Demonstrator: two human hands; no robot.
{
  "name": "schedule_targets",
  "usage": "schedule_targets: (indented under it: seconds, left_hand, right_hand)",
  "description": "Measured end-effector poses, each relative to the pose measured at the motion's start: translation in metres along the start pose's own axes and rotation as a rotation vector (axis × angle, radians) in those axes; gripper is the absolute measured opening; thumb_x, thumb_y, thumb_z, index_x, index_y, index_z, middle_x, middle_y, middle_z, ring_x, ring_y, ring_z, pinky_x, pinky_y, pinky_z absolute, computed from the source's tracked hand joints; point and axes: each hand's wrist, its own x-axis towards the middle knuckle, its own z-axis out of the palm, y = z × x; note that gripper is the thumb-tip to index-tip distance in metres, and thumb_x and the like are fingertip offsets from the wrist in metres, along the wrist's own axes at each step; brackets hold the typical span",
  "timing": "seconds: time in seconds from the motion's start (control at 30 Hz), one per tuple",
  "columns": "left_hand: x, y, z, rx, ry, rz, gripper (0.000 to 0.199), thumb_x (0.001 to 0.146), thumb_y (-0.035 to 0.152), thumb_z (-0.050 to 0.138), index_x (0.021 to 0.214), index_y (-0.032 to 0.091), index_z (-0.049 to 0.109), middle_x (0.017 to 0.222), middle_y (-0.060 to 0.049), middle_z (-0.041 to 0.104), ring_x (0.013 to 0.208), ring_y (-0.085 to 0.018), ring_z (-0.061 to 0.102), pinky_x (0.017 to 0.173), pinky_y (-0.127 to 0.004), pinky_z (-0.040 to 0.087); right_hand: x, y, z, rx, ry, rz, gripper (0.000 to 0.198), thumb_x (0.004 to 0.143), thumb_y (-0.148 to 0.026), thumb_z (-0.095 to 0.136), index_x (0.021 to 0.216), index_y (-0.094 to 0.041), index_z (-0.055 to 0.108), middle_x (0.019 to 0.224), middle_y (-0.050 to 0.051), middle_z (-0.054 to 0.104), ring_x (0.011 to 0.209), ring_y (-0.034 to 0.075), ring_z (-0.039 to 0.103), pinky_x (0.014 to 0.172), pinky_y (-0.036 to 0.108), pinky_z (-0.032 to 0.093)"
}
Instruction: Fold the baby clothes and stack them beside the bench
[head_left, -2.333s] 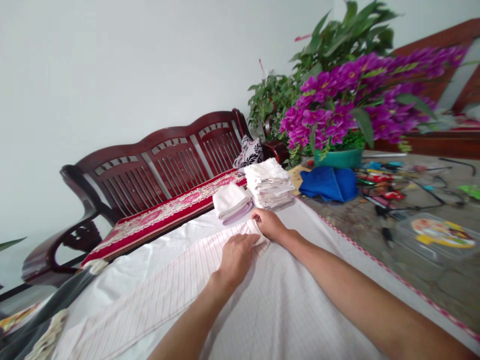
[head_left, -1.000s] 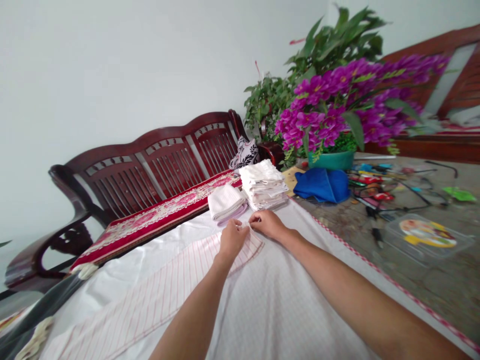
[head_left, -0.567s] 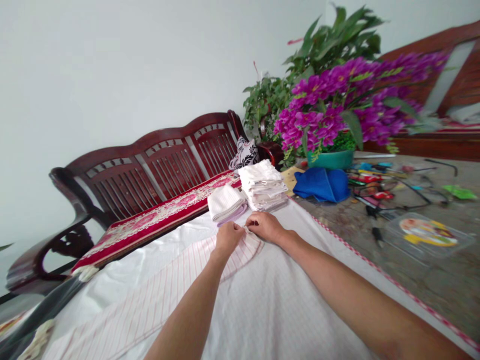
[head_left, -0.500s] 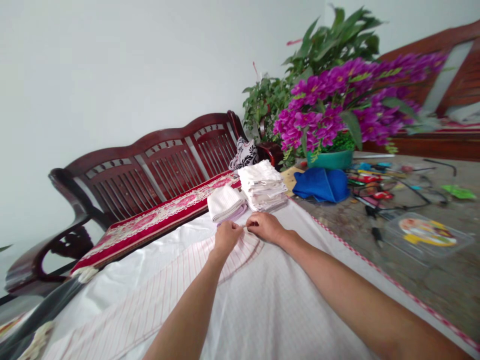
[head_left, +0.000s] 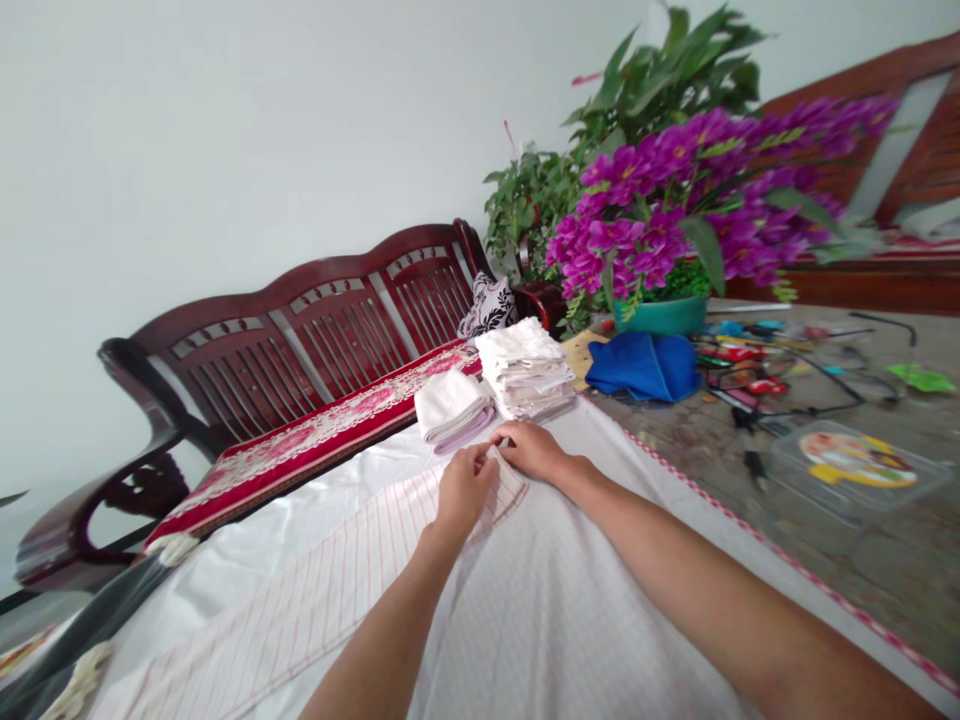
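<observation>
A long white cloth with thin pink stripes (head_left: 322,580) lies across the white-covered table, its far end between my hands. My left hand (head_left: 465,487) bends over that end, fingers closed on its edge. Close beside it on the right, my right hand (head_left: 531,452) pinches the far corner, the fingertips of both hands nearly meeting. Just beyond them sits a folded striped cloth (head_left: 450,405) on a lilac one (head_left: 466,432). A taller stack of folded white cloths (head_left: 525,365) stands right of it.
A blue cloth item (head_left: 643,367), a teal flowerpot (head_left: 661,315) with purple flowers and a clear plastic box (head_left: 855,470) are on the right-hand surface, among cables and small items. A dark red wooden bench (head_left: 330,300) runs along the left wall.
My left hand has shifted slightly right and turned over more of the cloth's end. My right hand has hardly moved, and the stacks stay put.
</observation>
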Motion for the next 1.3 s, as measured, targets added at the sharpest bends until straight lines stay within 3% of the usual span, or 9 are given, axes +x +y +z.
schedule_targets:
  seconds: [0.17, 0.3, 0.4, 0.5, 0.7, 0.8, 0.87, 1.07, 1.3]
  left_hand:
    - [-0.033, 0.021, 0.0, 0.282, -0.075, 0.082, 0.046, 0.08, 0.031, 0.072, 0.12, 0.018, 0.054, 0.116, -0.01, 0.061, 0.103, -0.023, 0.064, 0.088, -0.035, 0.049]
    - [-0.039, 0.042, 0.001, 0.602, -0.143, 0.098, 0.025, 0.085, 0.019, 0.064, 0.109, 0.014, 0.058, 0.109, -0.013, 0.062, 0.105, -0.028, 0.062, 0.089, -0.037, 0.048]
    - [-0.034, 0.046, 0.001, 0.706, -0.201, 0.085, 0.016, 0.088, 0.008, 0.051, 0.099, 0.014, 0.061, 0.101, -0.014, 0.066, 0.098, -0.028, 0.065, 0.083, -0.036, 0.047]
    - [-0.03, 0.036, -0.008, 0.578, -0.155, 0.07, 0.018, 0.088, 0.007, 0.048, 0.096, 0.017, 0.06, 0.096, -0.01, 0.067, 0.091, -0.024, 0.065, 0.077, -0.031, 0.045]
    - [-0.029, -0.009, -0.046, -0.066, 0.149, -0.075, 0.012, 0.087, 0.021, 0.046, 0.09, 0.02, 0.058, 0.076, 0.001, 0.062, 0.072, -0.018, 0.057, 0.067, -0.027, 0.039]
    - [-0.029, -0.027, -0.059, -0.292, 0.218, -0.104, 0.015, 0.085, 0.028, 0.048, 0.089, 0.018, 0.059, 0.078, 0.001, 0.062, 0.077, -0.018, 0.057, 0.071, -0.027, 0.041]
    - [-0.029, -0.032, -0.062, -0.402, 0.224, -0.097, 0.02, 0.086, 0.034, 0.05, 0.09, 0.018, 0.06, 0.081, 0.0, 0.062, 0.08, -0.018, 0.057, 0.073, -0.027, 0.042]
    - [-0.032, -0.025, -0.059, -0.44, 0.211, -0.083, 0.024, 0.086, 0.037, 0.051, 0.096, 0.017, 0.06, 0.082, 0.001, 0.061, 0.08, -0.017, 0.056, 0.075, -0.026, 0.043]
    - [-0.033, -0.02, -0.057, -0.324, 0.226, -0.063, 0.02, 0.086, 0.033, 0.049, 0.095, 0.018, 0.058, 0.084, 0.0, 0.063, 0.08, -0.017, 0.058, 0.074, -0.027, 0.046]
  right_hand:
    - [0.001, 0.0, 0.002, 0.044, -0.011, 0.058, 0.01, 0.079, -0.028, 0.067, 0.085, -0.024, 0.073, 0.082, -0.001, 0.075, 0.073, 0.016, 0.064, 0.061, 0.025, 0.039]
    - [0.003, 0.003, 0.005, 0.082, 0.004, 0.066, 0.011, 0.077, -0.023, 0.065, 0.085, -0.023, 0.072, 0.082, -0.001, 0.074, 0.074, 0.016, 0.064, 0.062, 0.024, 0.039]
    - [0.004, 0.007, 0.007, 0.136, 0.016, 0.074, 0.011, 0.075, -0.021, 0.065, 0.084, -0.022, 0.071, 0.08, -0.001, 0.073, 0.073, 0.016, 0.063, 0.062, 0.024, 0.041]
    - [0.006, 0.009, 0.01, 0.22, 0.02, 0.079, 0.008, 0.075, -0.023, 0.065, 0.082, -0.021, 0.07, 0.077, -0.001, 0.072, 0.071, 0.015, 0.063, 0.061, 0.023, 0.042]
    - [0.007, -0.002, 0.004, 0.465, 0.032, 0.093, 0.016, 0.084, -0.028, 0.054, 0.088, -0.019, 0.065, 0.084, 0.003, 0.074, 0.07, 0.015, 0.066, 0.059, 0.024, 0.048]
    - [0.004, -0.016, -0.004, 0.593, 0.112, 0.036, 0.021, 0.075, -0.019, 0.057, 0.094, -0.02, 0.066, 0.094, 0.003, 0.074, 0.079, 0.016, 0.067, 0.065, 0.026, 0.05]
    - [0.003, -0.028, -0.008, 0.542, 0.169, -0.054, 0.027, 0.069, -0.013, 0.06, 0.094, -0.021, 0.067, 0.097, 0.002, 0.073, 0.087, 0.018, 0.067, 0.072, 0.028, 0.049]
    - [0.004, -0.06, -0.011, 0.164, 0.256, -0.396, 0.026, 0.073, -0.018, 0.078, 0.096, -0.024, 0.07, 0.107, 0.004, 0.07, 0.106, 0.022, 0.06, 0.096, 0.038, 0.043]
    - [0.005, -0.065, -0.001, -0.037, 0.238, -0.385, 0.02, 0.081, -0.042, 0.077, 0.082, -0.023, 0.07, 0.097, 0.004, 0.069, 0.099, 0.023, 0.057, 0.09, 0.036, 0.04]
